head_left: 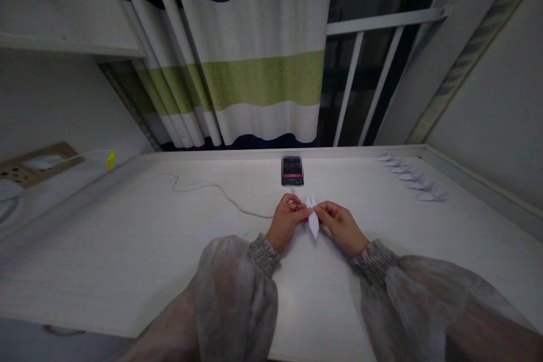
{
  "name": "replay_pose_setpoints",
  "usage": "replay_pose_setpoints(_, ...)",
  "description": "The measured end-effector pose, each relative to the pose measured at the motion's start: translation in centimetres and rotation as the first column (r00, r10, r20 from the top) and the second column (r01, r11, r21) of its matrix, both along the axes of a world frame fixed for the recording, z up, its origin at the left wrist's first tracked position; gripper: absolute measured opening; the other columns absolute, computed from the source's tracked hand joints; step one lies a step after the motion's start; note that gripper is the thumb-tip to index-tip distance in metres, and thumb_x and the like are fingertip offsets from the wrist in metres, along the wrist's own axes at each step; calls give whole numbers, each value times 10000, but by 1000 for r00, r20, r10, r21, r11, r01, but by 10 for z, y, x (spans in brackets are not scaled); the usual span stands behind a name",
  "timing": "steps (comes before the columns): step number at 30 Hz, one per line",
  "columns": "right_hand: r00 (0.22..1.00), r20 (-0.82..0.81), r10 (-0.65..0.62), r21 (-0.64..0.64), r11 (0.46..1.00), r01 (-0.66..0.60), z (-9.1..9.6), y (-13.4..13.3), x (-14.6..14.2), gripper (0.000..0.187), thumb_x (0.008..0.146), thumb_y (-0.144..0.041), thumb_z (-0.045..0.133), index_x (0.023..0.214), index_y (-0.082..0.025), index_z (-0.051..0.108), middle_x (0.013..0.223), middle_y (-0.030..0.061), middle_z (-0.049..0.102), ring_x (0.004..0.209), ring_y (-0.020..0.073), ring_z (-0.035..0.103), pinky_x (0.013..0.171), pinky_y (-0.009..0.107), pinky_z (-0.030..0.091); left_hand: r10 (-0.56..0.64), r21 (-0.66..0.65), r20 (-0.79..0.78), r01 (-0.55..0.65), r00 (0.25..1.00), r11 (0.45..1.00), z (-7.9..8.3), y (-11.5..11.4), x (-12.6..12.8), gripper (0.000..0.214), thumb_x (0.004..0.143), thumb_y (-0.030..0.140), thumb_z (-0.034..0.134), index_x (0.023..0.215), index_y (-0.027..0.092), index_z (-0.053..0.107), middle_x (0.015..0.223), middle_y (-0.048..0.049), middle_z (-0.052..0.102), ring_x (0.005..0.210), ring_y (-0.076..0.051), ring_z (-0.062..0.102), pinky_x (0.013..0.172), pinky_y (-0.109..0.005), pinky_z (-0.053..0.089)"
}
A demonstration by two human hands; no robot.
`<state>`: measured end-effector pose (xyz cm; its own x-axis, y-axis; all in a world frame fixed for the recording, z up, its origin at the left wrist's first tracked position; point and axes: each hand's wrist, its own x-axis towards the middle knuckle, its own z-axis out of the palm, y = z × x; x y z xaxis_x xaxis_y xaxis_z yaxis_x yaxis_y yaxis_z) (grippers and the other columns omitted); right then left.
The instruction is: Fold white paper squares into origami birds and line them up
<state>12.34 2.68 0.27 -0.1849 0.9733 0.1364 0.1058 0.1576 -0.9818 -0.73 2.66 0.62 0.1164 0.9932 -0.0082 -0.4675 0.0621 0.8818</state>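
Observation:
A small white folded paper piece (313, 216), narrow and pointed at both ends, is held just above the white desk (127, 249). My left hand (287, 220) pinches its left side with thumb and fingers closed. My right hand (341, 227) pinches its right side the same way. Both wrists are in loose grey sleeves with gathered cuffs.
A phone (292, 171) lies beyond my hands, with a white cable (212, 188) running left toward a wall socket panel (29, 165). A row of several folded white paper figures (413, 178) lines the far right of the desk. A striped curtain (254, 68) hangs behind.

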Motion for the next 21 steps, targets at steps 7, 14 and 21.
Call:
replay_pose_setpoints(7, 984, -173, 41, -18, 999, -45, 3, 1, 1, 223, 663, -369, 586, 759, -190, 493, 483, -73, 455, 460, 85, 419, 461, 215, 323, -17, -23, -168, 13, 986, 1000, -4, 4, -3, 200, 517, 207, 713, 656, 96, 621, 609, -4, 603, 556, -72, 527, 593, -219, 430)
replay_pose_setpoints(14, 981, -128, 144, 52, 989, -139, 4, 3, 10, 144, 678, -284, 582, 781, -185, 605, 712, -2, 604, 693, 123, 537, 662, 259, 403, -64, -9, -81, 64, 995, 998, -3, 8, -12, 200, 520, 186, 704, 707, 119, 677, 674, -27, 648, 623, -106, 566, 699, -265, 439)
replay_pose_setpoints(21, 964, -210, 166, 30, 986, -163, 4, 2, 11, 186, 622, -242, 644, 801, -197, 623, 710, -3, 615, 680, 117, 548, 657, 258, 418, -121, 42, -36, 122, 992, 992, 2, 4, -15, 254, 514, 126, 693, 767, 132, 678, 714, -30, 660, 672, -107, 569, 731, -254, 412)
